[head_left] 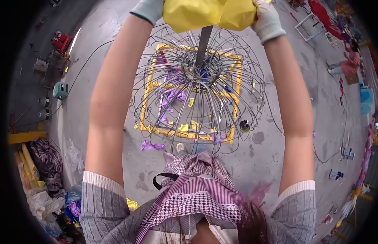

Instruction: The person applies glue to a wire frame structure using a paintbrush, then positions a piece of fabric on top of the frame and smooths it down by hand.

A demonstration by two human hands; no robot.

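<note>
A piece of yellow fabric (209, 15) stretches between my raised hands at the top of the view. My gloved right hand (267, 19) is closed on its right edge. My gloved left hand (151, 9) is at the fabric's left edge; its fingers are partly cut off by the top of the view, and the fabric hangs taut from it. Below the fabric an upright dark metal strip (203, 46) rises from a round frame of bent wires (189, 105). The wire frame stands over a rectangular base frame wrapped in yellow fabric (143, 110).
Purple scraps (152, 145) and yellow scraps (183, 128) lie on the floor around the base. Bags and fabric bundles (44, 171) are piled at left, near a pale blue stool (60, 90). Another person (350, 61) is at far right. Cables run across the grey floor (254, 171).
</note>
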